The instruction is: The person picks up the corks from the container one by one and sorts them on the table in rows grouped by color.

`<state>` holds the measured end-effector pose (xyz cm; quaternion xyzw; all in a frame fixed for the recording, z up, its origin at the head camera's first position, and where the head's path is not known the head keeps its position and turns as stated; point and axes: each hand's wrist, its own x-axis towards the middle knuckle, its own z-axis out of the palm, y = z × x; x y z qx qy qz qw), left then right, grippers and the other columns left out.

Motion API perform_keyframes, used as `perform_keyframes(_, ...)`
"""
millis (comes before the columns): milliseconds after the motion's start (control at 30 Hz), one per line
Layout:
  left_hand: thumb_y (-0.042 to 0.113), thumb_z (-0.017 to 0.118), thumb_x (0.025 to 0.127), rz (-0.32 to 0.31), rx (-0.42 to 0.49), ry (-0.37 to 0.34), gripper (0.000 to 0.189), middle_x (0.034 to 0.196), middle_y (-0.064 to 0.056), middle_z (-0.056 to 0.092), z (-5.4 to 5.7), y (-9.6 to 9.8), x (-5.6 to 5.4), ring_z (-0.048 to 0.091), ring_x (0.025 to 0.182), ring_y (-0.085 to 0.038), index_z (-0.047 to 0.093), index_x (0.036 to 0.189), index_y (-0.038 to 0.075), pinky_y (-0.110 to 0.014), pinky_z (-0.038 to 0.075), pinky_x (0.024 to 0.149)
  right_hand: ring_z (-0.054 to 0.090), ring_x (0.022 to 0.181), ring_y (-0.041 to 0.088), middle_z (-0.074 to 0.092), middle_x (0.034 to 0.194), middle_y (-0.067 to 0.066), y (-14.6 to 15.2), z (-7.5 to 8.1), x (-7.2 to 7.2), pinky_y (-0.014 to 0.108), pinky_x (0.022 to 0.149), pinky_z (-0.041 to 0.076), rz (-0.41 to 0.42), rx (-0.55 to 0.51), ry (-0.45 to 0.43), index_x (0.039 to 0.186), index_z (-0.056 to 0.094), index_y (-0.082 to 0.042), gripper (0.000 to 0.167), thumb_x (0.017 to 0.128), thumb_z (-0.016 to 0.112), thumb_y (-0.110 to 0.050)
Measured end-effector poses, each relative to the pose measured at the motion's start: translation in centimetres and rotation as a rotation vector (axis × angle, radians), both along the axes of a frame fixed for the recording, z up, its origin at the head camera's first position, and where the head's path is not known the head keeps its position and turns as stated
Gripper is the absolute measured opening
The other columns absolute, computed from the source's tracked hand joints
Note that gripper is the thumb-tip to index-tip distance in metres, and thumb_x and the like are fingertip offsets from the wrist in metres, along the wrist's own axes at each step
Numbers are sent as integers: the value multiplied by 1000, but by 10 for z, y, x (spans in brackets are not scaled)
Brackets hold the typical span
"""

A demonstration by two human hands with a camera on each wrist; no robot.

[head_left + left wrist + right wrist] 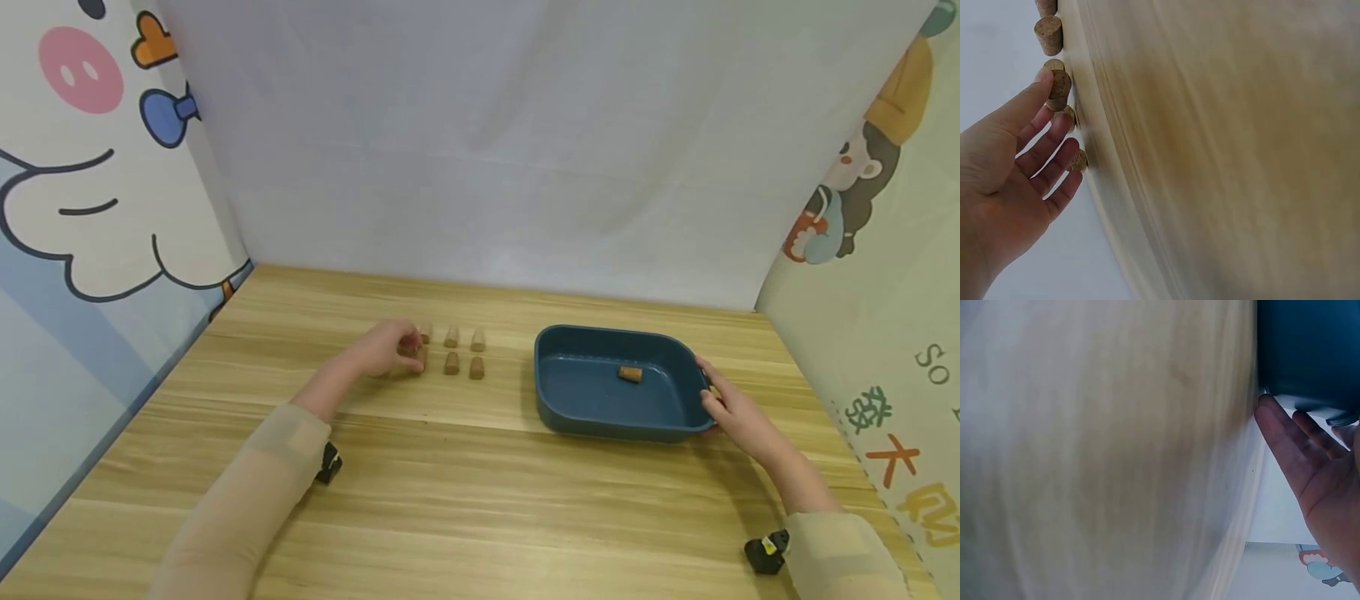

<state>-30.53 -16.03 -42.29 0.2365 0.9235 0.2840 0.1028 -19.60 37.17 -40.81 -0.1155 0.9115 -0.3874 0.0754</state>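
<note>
My left hand [386, 348] pinches a tapered cork [1060, 86] between thumb and fingers at the left end of two short rows. The other fingers are spread beside it, partly over corks behind. Several corks stand upright to its right, among them a darker cork [477, 367] in the front row and a paler cork [477, 340] in the back row. My right hand [738, 408] holds the right end of a deep blue basin [607, 428], its thumb at the rim and its fingers along the outer wall. One cork [630, 374] lies on its side inside the basin.
Everything stands on a wood-grain table [465, 500]. A white cloth [465, 150] hangs behind its far edge. Printed side panels, one with a cartoon pig [112, 192], rise at the left and right edges.
</note>
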Motion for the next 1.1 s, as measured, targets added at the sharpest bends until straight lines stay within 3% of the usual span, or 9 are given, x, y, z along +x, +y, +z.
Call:
perform_keyframes(667,22,75,82,1,-13,9,32,94,-9,61,-9,-1,-4,57,89,-22,60,101,0,-37,49,82,58,98,46,11,145,43,-1,1,2,37,62,58,1,2,-5,151,3,-2,59,102,34,-11)
perform_keyframes(1100,20,75,81,-2,12,-12,39,98,-10,61,-4,0,-2,58,93,-24,58,109,-2,-38,49,85,58,99,48,11,145,43,-1,2,2,36,62,58,2,-3,6,151,3,-2,59,102,34,-12)
